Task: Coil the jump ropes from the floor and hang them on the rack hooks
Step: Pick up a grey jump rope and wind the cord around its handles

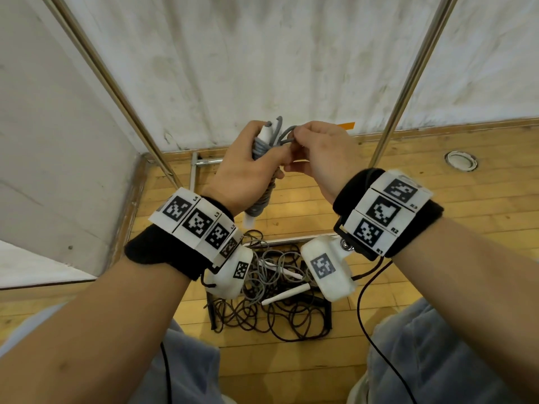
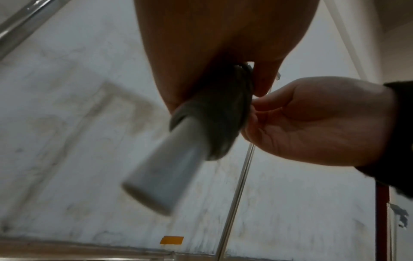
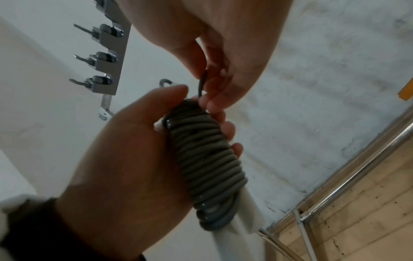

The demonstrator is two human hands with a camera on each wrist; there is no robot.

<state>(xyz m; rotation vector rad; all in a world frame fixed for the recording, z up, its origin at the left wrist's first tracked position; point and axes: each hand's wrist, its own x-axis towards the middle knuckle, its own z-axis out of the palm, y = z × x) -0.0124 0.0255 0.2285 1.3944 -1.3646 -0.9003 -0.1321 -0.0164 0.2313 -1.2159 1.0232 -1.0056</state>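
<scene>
Wooden flooring (image 1: 437, 223) is meeting a scuffed white wall, with two metal rack poles (image 1: 408, 83) rising at either side. Near the feet, a tangled pile of ropes (image 1: 277, 293) is lying, at least one grey and one dark; exact count unclear. Above it, the left hand (image 1: 242, 170) is gripping one wound grey jump rope (image 3: 208, 159), long axis upright. Just right of it, the right hand (image 1: 320, 153) is pinching its loose end. Three hooks (image 3: 98, 56) are showing far left.

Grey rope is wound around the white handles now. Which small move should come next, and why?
Probably tuck the loose end: the right hand pinches the free loop at the top of the grey cord jump rope, while the left hand grips the coiled bundle.
</scene>
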